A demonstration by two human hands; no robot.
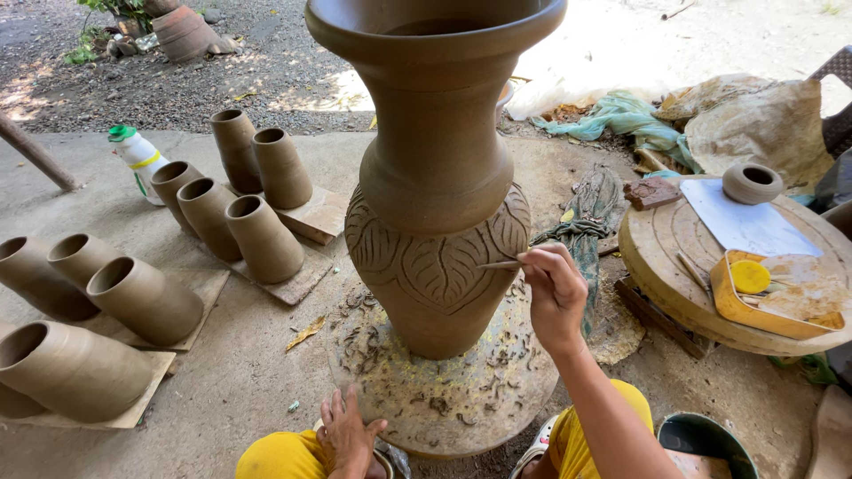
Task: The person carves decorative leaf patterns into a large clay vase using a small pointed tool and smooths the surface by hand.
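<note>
Right now the right hand (555, 297) pinches a thin carving tool (499, 264), its tip touching the leaf pattern cut into the belly of a tall clay vase (435, 177). That vase stands upright on a round turntable (444, 399) strewn with clay shavings. Meanwhile the left hand (348, 435) rests with loose fingers at the turntable's near edge, holding nothing.
</note>
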